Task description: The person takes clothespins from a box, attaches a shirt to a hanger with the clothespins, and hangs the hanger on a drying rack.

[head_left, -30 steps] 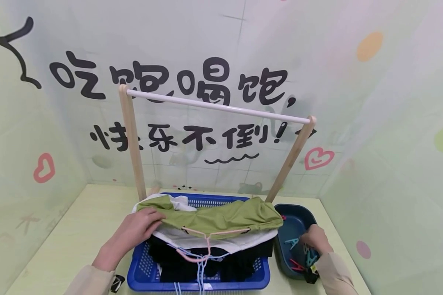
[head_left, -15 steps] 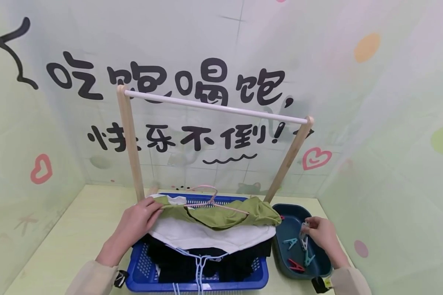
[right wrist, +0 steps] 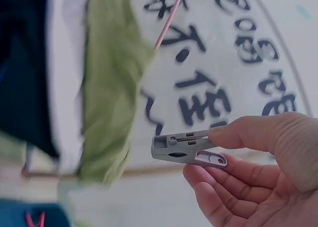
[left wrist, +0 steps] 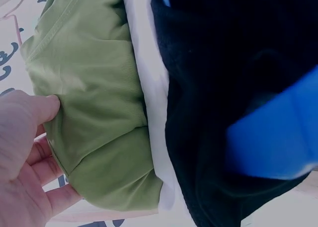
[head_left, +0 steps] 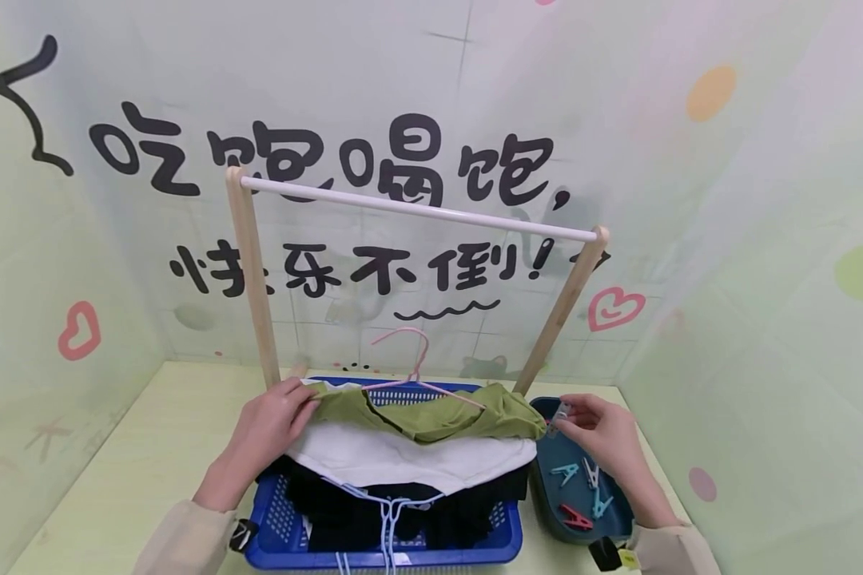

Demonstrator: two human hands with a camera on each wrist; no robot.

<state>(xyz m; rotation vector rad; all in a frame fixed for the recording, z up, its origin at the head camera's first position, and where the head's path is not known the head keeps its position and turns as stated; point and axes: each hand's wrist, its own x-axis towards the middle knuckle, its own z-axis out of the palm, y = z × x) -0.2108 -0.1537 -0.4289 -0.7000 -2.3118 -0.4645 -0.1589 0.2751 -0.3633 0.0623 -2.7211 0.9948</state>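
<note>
A green garment point(head_left: 431, 419) lies over a white one point(head_left: 417, 459) and black cloth point(head_left: 374, 535), all on the blue basket. The pink hanger point(head_left: 415, 375) has its arms in the green garment and its hook upright. My left hand point(head_left: 276, 423) pinches the green garment's left edge; in the left wrist view the thumb lies on top of the fabric point(left wrist: 94, 103) and the fingers lie beneath. Close to the garment's right end, my right hand point(head_left: 604, 431) pinches a grey clothespin point(right wrist: 186, 150) by its handle ends, its nose pointing at the green cloth.
A dark teal bin point(head_left: 546, 511) on the right holds several clothespins, including a red one point(head_left: 577, 517). Behind the blue basket point(head_left: 273, 535) stands a wooden rack with a white bar point(head_left: 417, 209). Blue hangers point(head_left: 388, 535) hang over the basket's front edge.
My right hand has risen out of the bin with the grey clothespin and moved left toward the green garment. The pink hanger's hook has swung from the front to upright at the back.
</note>
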